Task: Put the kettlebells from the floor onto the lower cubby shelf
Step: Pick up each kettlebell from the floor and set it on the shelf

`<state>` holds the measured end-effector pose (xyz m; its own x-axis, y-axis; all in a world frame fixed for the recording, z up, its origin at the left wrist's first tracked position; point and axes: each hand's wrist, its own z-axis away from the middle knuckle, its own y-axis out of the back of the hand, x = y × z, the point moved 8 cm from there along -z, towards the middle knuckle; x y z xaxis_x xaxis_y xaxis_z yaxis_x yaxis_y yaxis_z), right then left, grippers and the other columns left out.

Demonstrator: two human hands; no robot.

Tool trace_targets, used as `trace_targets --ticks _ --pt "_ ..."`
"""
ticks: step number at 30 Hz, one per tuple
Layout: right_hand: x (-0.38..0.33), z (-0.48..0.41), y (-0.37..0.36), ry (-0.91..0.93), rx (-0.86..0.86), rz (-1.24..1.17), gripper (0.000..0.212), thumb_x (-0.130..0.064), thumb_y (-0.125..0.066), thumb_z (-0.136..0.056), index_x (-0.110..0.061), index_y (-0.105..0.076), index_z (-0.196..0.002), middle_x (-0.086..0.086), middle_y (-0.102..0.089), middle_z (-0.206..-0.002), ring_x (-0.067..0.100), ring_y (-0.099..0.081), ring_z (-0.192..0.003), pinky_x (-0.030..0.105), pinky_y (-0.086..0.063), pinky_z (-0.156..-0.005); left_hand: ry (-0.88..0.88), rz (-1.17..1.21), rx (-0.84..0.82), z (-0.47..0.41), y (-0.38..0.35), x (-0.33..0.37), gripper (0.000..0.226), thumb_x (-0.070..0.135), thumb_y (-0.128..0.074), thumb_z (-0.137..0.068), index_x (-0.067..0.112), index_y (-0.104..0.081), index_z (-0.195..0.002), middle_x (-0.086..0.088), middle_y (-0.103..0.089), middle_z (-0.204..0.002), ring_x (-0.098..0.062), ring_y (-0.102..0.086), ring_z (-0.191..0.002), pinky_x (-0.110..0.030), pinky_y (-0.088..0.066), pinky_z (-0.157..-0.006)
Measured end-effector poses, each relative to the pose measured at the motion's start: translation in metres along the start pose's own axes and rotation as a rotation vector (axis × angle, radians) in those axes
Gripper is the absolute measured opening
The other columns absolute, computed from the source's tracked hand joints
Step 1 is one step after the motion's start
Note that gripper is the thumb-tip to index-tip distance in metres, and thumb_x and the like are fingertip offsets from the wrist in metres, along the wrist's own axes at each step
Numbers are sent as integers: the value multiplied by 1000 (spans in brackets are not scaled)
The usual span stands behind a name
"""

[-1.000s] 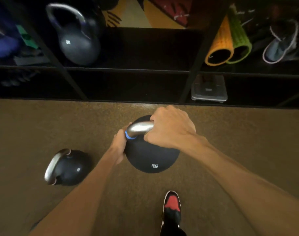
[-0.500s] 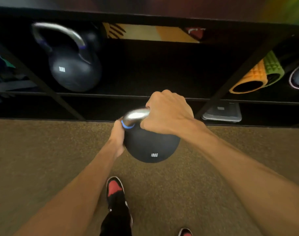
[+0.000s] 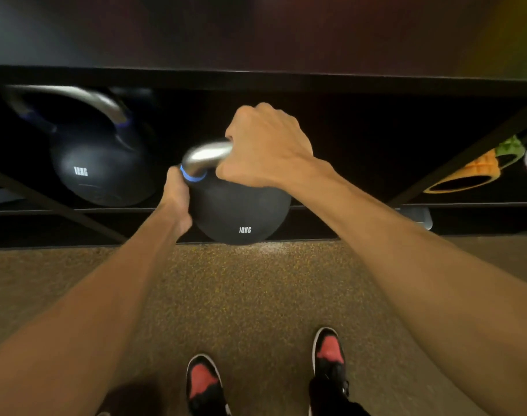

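Observation:
I hold a black 10 kg kettlebell (image 3: 241, 211) with a steel handle and a blue ring, lifted off the floor right in front of the dark cubby shelf (image 3: 331, 207). My right hand (image 3: 265, 148) is wrapped over the top of the handle. My left hand (image 3: 176, 199) grips the handle's left leg and the side of the ball. A second, larger black kettlebell (image 3: 100, 172) stands inside the cubby to the left, blurred.
Diagonal black dividers (image 3: 454, 157) split the cubbies. Orange and green foam rollers (image 3: 478, 169) lie in the right cubby, with a grey scale (image 3: 416, 216) on the level below. My two red-and-black shoes (image 3: 329, 352) stand on the speckled brown floor (image 3: 256, 295).
I stepped closer to the shelf and carried the kettlebell up and forward to the cubby front. The small kettlebell on the floor at left has left the view.

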<state>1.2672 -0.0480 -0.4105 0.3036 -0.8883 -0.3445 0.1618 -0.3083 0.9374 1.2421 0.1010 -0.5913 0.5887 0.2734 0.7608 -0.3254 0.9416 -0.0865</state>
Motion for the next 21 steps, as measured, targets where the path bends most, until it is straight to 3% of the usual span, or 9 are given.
trace_targets --ticks 4,8,10,13,16,18,21 --pt "-1 -42 -6 48 4 108 30 -33 -68 -73 -21 -42 -64 -7 -42 -64 20 -51 -64 29 -37 -60 -3 50 21 -27 -3 11 50 47 -34 -99 23 -76 -109 -10 -78 -119 -27 -70 -119 -44 -51 -108" --pt "1 -70 -15 32 -66 78 18 -40 -64 -87 -29 -51 -90 -12 -44 -75 19 -57 -85 31 -46 -66 29 50 -1 -41 -7 16 57 51 -33 -96 23 -77 -117 -6 -80 -113 -27 -71 -115 -49 -51 -105" --pt "2 -77 -15 32 -26 71 16 -39 -64 -90 -29 -58 -101 -11 -49 -83 17 -55 -86 29 -42 -62 28 50 0 -46 -5 20 60 52 -34 -95 21 -75 -125 -6 -80 -112 -28 -71 -115 -52 -50 -105" --pt "5 -76 -13 32 69 102 27 -40 -61 -93 -27 -63 -117 -10 -50 -96 14 -48 -88 29 -37 -65 25 57 23 -53 -1 21 56 50 -37 -95 20 -77 -119 -7 -80 -112 -27 -72 -114 -51 -51 -106" --pt "3 -69 -13 96 156 137 25 -43 -57 -97 -25 -66 -112 -11 -53 -90 12 -56 -83 25 -37 -64 -5 48 12 -50 -3 21 48 47 -36 -99 24 -77 -104 -7 -80 -112 -25 -71 -115 -48 -51 -105" --pt "3 -65 -13 144 215 149 29 -46 -56 -96 -24 -67 -111 -11 -52 -86 15 -63 -85 29 -44 -69 -46 55 -7 -49 -6 21 49 49 -37 -99 25 -78 -110 -6 -80 -113 -25 -72 -116 -48 -53 -104" --pt "12 -57 -10 142 375 134 39 -54 -62 -88 -19 -71 -102 -6 -60 -79 22 -67 -81 35 -51 -71 -128 112 7 -49 -3 21 65 74 -50 -85 28 -77 -123 -4 -78 -120 -22 -72 -117 -47 -49 -109"
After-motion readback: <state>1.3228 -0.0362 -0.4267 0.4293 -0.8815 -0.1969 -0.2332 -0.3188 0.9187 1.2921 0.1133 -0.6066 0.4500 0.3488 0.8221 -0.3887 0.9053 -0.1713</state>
